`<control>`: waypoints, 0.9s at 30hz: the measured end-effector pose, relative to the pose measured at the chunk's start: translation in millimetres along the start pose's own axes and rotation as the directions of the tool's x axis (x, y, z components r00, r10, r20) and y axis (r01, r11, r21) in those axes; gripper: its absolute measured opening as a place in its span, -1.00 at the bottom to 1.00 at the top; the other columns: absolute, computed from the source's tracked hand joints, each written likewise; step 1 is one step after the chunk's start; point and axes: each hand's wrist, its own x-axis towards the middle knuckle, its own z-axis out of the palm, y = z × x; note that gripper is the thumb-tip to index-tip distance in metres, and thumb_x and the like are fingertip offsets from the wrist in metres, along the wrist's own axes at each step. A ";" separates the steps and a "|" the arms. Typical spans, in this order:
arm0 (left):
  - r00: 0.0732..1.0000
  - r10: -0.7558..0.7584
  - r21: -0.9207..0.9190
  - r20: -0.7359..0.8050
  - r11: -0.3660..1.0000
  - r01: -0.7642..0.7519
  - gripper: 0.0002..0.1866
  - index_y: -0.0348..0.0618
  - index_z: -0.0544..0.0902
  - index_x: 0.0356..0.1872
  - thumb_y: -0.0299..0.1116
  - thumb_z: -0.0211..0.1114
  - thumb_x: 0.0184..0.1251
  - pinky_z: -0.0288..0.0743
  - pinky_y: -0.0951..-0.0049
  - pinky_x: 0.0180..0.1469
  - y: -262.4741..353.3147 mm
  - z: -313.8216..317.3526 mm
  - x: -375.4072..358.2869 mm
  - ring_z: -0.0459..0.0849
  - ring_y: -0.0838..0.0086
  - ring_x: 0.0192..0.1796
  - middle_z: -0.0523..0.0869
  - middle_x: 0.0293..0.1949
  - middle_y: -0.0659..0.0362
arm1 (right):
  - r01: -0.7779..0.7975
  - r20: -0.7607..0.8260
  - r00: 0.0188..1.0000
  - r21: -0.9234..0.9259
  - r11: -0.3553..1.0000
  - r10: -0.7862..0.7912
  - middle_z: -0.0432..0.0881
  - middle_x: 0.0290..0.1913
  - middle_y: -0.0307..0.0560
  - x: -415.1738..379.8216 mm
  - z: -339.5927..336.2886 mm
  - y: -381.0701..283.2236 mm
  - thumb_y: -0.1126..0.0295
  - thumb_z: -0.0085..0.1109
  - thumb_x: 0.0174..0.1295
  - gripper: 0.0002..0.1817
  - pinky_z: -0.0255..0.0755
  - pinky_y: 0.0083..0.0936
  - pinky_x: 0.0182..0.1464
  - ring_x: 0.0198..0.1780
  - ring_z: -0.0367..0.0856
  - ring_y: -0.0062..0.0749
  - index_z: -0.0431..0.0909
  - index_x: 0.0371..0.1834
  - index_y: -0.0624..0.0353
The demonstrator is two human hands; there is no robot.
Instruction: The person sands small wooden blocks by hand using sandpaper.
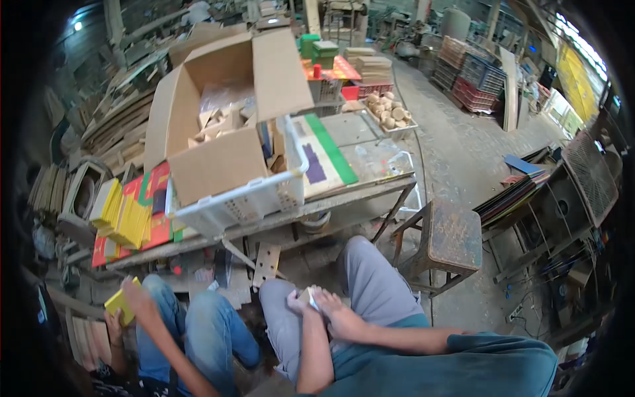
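Note:
Over the lap, my left hand (303, 302) is closed around a small pale wooden block (307, 296). My right hand (335, 313) lies against the same block from the right, its fingers bent over something white (313, 300) that may be paper or cloth. Both hands are close together between the knees. In front of them stands a long table (344, 192) bearing a white plastic crate (245, 210) with an open cardboard box (218, 165) full of wooden pieces.
At the left, a co-worker's hands (135, 301) hold a yellow block (120, 305). Yellow pieces (126, 215) are stacked on the table's left end. A worn stool (454, 236) stands at the right, near dark racks (562, 205). Crates (479, 79) are farther back.

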 end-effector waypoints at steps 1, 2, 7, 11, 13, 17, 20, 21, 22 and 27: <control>0.986 0.152 -0.055 -0.069 0.986 -0.155 -0.68 -0.15 0.38 -0.41 -0.08 0.09 0.02 0.45 0.12 -0.17 -7.4 -18.9 32.0 0.55 0.12 -0.23 0.51 -0.34 0.04 | 0.032 -0.072 0.997 -0.032 0.999 -0.034 0.17 0.38 0.42 4.3 -2.5 4.3 0.60 0.15 -0.07 -0.16 -0.04 -0.05 0.45 0.42 0.13 0.26 0.07 0.39 0.46; 0.981 0.175 -0.128 -0.089 0.974 -0.185 -0.71 -0.15 0.40 -0.39 -0.13 0.11 0.03 0.45 0.15 -0.13 -13.0 -1.6 8.1 0.54 0.15 -0.21 0.51 -0.31 0.08 | -0.060 -0.010 0.998 -0.020 0.998 0.060 0.15 0.40 0.38 17.0 -11.4 6.4 0.59 0.19 -0.11 -0.11 -0.09 -0.05 0.46 0.44 0.08 0.26 0.05 0.40 0.45; 0.993 0.106 -0.056 0.054 0.993 -0.103 -0.77 -0.08 0.38 -0.55 -0.15 0.08 0.01 0.48 0.09 -0.29 0.3 -16.1 20.4 0.52 0.18 -0.41 0.49 -0.48 0.09 | -0.033 0.013 0.999 0.028 0.999 0.033 0.13 0.38 0.44 -4.8 -5.9 -9.7 0.61 0.15 -0.12 -0.12 -0.09 -0.04 0.47 0.45 0.02 0.30 0.03 0.39 0.48; 0.958 0.238 -0.034 -0.158 0.969 -0.246 -0.50 -0.32 0.49 -0.17 -0.04 0.02 0.07 0.48 0.14 -0.02 -18.0 11.4 -5.2 0.60 0.07 -0.15 0.60 -0.19 -0.03 | -0.112 -0.007 0.994 0.029 0.993 0.112 0.20 0.37 0.40 22.8 -11.7 11.0 0.70 -0.01 -0.04 -0.26 -0.06 -0.03 0.46 0.43 0.08 0.29 0.11 0.35 0.50; 0.986 0.137 -0.022 -0.100 0.990 -0.140 -0.49 -0.32 0.49 -0.15 -0.03 0.02 0.07 0.49 0.15 -0.03 -8.2 11.1 -19.7 0.60 0.09 -0.16 0.58 -0.20 -0.04 | -0.059 -0.068 0.996 0.021 0.998 0.060 0.22 0.37 0.37 7.3 3.9 8.7 0.72 -0.06 0.00 -0.30 -0.05 -0.05 0.46 0.42 0.12 0.24 0.16 0.35 0.47; 0.987 0.138 -0.026 -0.084 0.990 -0.140 -0.54 -0.28 0.48 -0.20 -0.05 0.02 0.07 0.49 0.17 -0.04 -4.6 1.0 -11.3 0.59 0.12 -0.17 0.58 -0.23 0.01 | 0.020 -0.124 0.992 -0.026 0.999 -0.023 0.27 0.33 0.39 5.4 3.6 3.4 0.69 -0.03 0.01 -0.31 0.01 -0.10 0.45 0.41 0.17 0.19 0.17 0.35 0.47; 0.967 0.186 -0.108 -0.174 0.972 -0.207 -0.64 -0.18 0.45 -0.29 -0.09 0.06 0.04 0.51 0.19 -0.06 -11.6 30.6 -35.1 0.59 0.15 -0.19 0.55 -0.27 0.03 | -0.047 -0.192 0.981 -0.031 0.998 0.040 0.41 0.24 0.32 24.4 10.3 23.5 0.71 0.04 -0.03 -0.31 0.13 -0.10 0.40 0.34 0.31 0.15 0.26 0.32 0.39; 0.972 0.186 -0.091 -0.143 0.976 -0.200 -0.64 -0.17 0.44 -0.29 -0.08 0.06 0.04 0.51 0.20 -0.07 -6.7 26.6 -33.5 0.58 0.15 -0.20 0.55 -0.27 0.04 | -0.060 -0.189 0.980 -0.020 0.998 0.055 0.41 0.24 0.32 13.4 13.0 15.8 0.71 0.04 -0.03 -0.31 0.13 -0.10 0.40 0.34 0.31 0.15 0.26 0.32 0.39; 0.971 0.186 -0.083 -0.153 0.976 -0.200 -0.64 -0.17 0.44 -0.29 -0.08 0.06 0.04 0.51 0.20 -0.07 -1.7 18.0 -27.9 0.58 0.15 -0.20 0.55 -0.27 0.04 | -0.036 -0.171 0.985 -0.011 0.999 0.033 0.41 0.24 0.32 -1.1 12.4 1.9 0.70 0.05 -0.02 -0.32 0.17 -0.10 0.38 0.32 0.33 0.16 0.28 0.32 0.38; 0.991 0.051 -0.223 -0.121 0.972 -0.077 -0.65 -0.14 0.41 -0.30 -0.06 0.06 0.06 0.51 0.16 -0.21 -3.6 32.0 -38.3 0.57 0.17 -0.29 0.54 -0.34 0.12 | -0.041 -0.170 0.985 -0.011 0.999 0.039 0.42 0.23 0.31 40.1 10.7 39.6 0.73 -0.03 0.02 -0.39 0.23 -0.22 0.37 0.32 0.36 0.08 0.37 0.26 0.32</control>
